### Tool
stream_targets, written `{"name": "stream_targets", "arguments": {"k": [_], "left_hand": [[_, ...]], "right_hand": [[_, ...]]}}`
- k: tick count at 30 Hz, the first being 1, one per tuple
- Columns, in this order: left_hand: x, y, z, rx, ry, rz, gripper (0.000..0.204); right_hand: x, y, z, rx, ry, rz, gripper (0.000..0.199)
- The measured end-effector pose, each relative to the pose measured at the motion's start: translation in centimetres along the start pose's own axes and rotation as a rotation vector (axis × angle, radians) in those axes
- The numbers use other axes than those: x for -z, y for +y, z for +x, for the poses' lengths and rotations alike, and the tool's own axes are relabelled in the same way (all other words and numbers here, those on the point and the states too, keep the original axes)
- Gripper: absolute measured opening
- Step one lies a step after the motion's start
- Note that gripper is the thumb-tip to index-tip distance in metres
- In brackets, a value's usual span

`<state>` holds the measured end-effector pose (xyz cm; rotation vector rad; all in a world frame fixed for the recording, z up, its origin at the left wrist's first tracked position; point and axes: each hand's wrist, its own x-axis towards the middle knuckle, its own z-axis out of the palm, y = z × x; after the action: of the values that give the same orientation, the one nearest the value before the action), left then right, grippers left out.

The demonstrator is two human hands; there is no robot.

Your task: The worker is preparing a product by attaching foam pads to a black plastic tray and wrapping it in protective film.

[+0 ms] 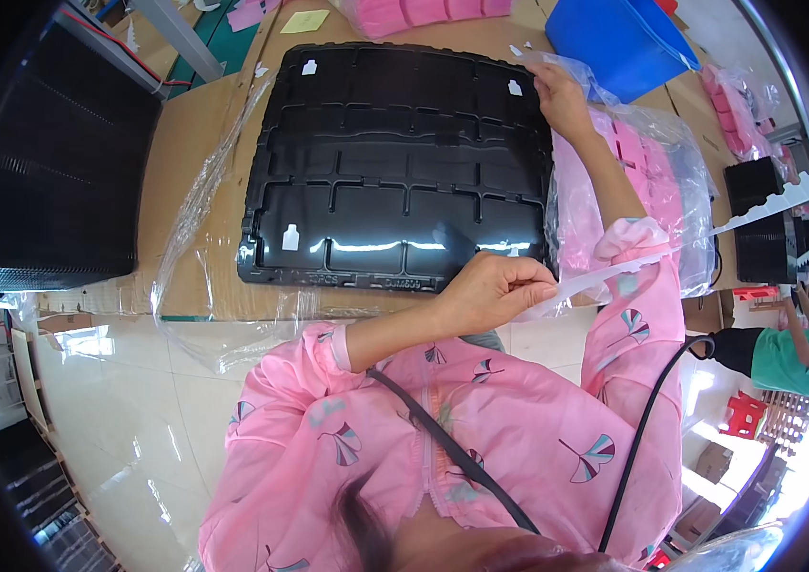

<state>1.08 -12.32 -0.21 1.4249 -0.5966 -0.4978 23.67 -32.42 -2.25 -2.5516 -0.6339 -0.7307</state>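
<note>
A black moulded plastic tray (376,143) with raised ribs lies on the cardboard-covered table, small white bottle-shaped labels (290,237) near its corners. My left hand (492,292), at the tray's near right edge, is closed in a pinch on a white paper strip (605,276). The strip trails right across my right sleeve. At the far right corner, my right hand (562,100) has its fingers bent round the edge of clear plastic film (584,74); the fingertips are small in view. More loose film (197,214) spreads along the tray's left side.
Pink trays in clear bags (652,172) lie to the right, with a blue bin (619,43) behind them. A tall stack of black trays (61,172) stands at the left. Another pink pack (428,11) is at the back. A person in green (795,357) is far right.
</note>
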Motion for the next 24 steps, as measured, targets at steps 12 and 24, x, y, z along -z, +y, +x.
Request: {"name": "stream_targets", "arguments": {"k": [12, 24], "left_hand": [[-3.7, -2.9, -4.0, -0.063, -0.105, 0.096, 0.014], [-1.1, -1.7, -5.6, -0.051, -0.079, 0.308, 0.013]], "right_hand": [[6.8, -12.1, -12.2, -0.005, -0.198, 0.293, 0.013], [8.5, -14.2, -13.8, -0.129, -0.400, 0.165, 0.010]]}}
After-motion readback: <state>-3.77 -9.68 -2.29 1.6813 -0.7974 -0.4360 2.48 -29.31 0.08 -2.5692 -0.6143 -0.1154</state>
